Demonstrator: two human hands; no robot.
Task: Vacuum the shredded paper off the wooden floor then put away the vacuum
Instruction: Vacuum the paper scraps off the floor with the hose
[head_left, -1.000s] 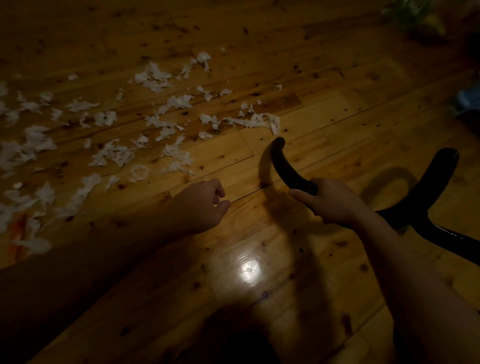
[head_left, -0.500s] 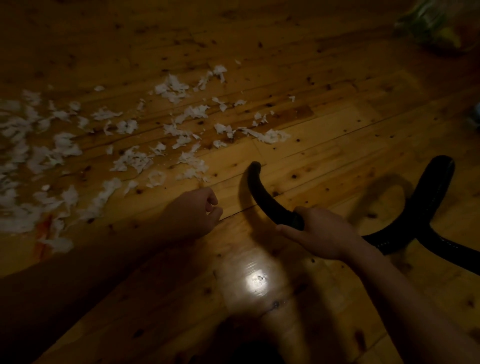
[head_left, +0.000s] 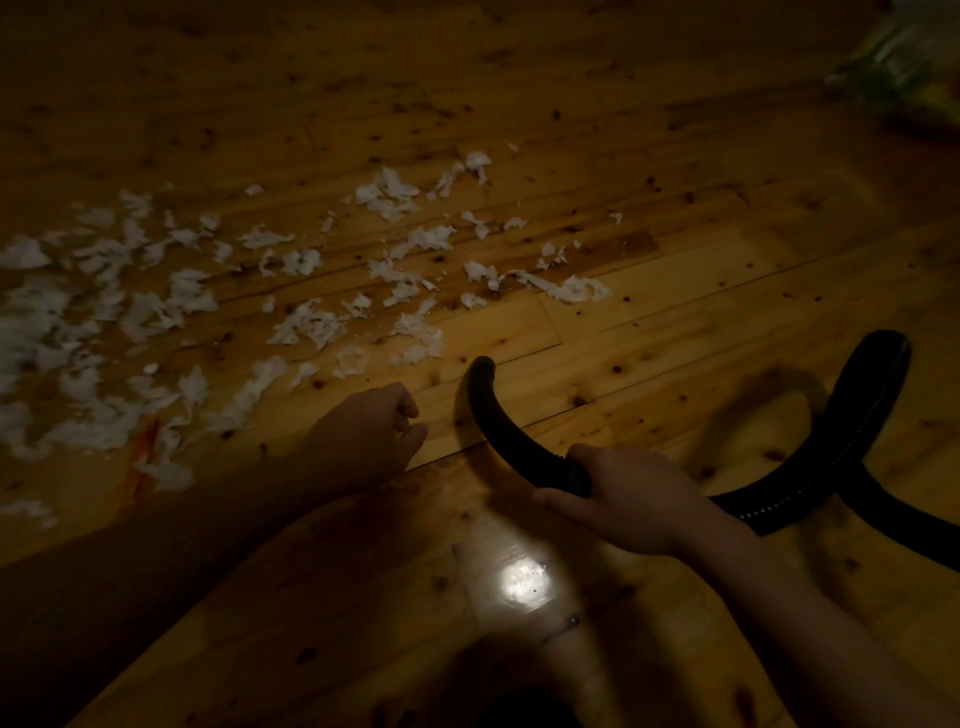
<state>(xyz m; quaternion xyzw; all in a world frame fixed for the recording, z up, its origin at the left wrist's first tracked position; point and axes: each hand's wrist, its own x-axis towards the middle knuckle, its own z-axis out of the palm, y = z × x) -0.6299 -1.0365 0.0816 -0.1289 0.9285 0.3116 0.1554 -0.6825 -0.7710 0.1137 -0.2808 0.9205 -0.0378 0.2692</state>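
White shredded paper (head_left: 311, 291) lies scattered over the wooden floor (head_left: 675, 312), from the left edge to the middle. My right hand (head_left: 618, 499) grips a curved black vacuum nozzle (head_left: 498, 421), whose tip touches the floor just right of the nearest scraps. Behind the hand, the ribbed black hose (head_left: 841, 436) loops up and runs off to the right. My left hand (head_left: 369, 436) hovers low over the floor beside the nozzle, fingers loosely curled, with nothing in it.
A blurred green and yellow object (head_left: 904, 78) sits at the far right corner. An orange mark (head_left: 143, 452) shows on the floor among the scraps at left. A bright light spot (head_left: 524, 577) reflects off the boards near me. The room is dim.
The nozzle tip has moved left and closer to me, toward the near edge of the paper. My view has shifted left, so more scraps show at the left side.
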